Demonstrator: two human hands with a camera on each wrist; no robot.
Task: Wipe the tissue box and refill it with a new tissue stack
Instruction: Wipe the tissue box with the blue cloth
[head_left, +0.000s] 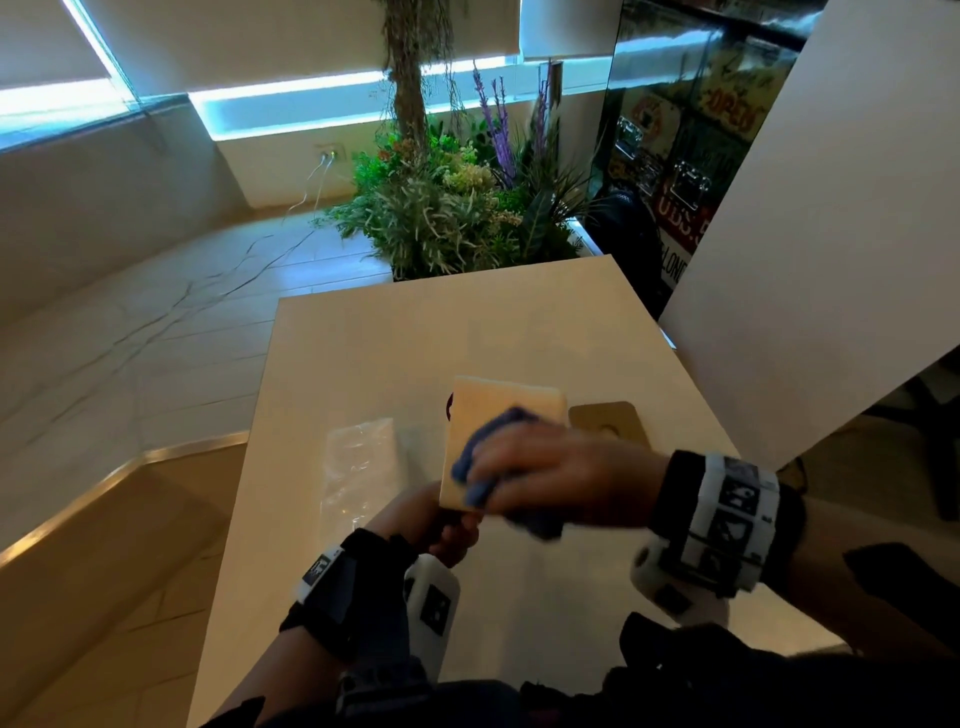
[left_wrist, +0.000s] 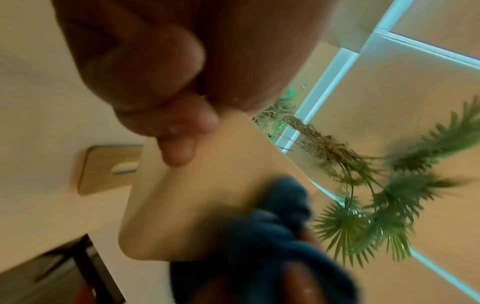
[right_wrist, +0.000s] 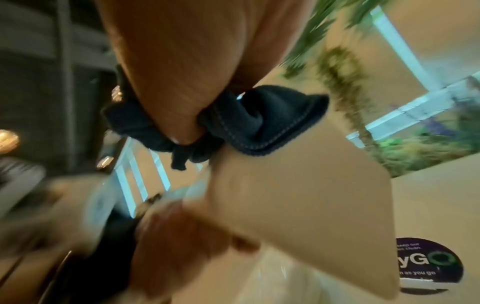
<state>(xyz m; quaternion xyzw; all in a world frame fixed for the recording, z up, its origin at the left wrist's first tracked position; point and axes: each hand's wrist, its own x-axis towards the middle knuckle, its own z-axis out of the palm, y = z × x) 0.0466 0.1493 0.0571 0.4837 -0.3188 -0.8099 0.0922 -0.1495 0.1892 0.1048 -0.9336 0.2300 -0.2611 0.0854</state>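
While the left hand (head_left: 441, 525) props the tissue box (head_left: 498, 431) up off the table (head_left: 374, 353) at a tilt, fingers curled round its near bottom edge, the right hand (head_left: 550, 478) scrubs the box's broad face w/ a bunched blue cloth (head_left: 493, 447), fingers curled tight round the cloth. Tilt prob. there to give the cloth a flat, open face and something to push against. Wooden lid (head_left: 608, 423) lies flat on the table just right of the box, so the box is open for refill later. New tissue stack (head_left: 363, 462) in clear wrap lies just left of it, within reach, untouched. Judging by that: wipe step ongoing, refill not started. Wrist views are blurry, can't tell cloth contact area.
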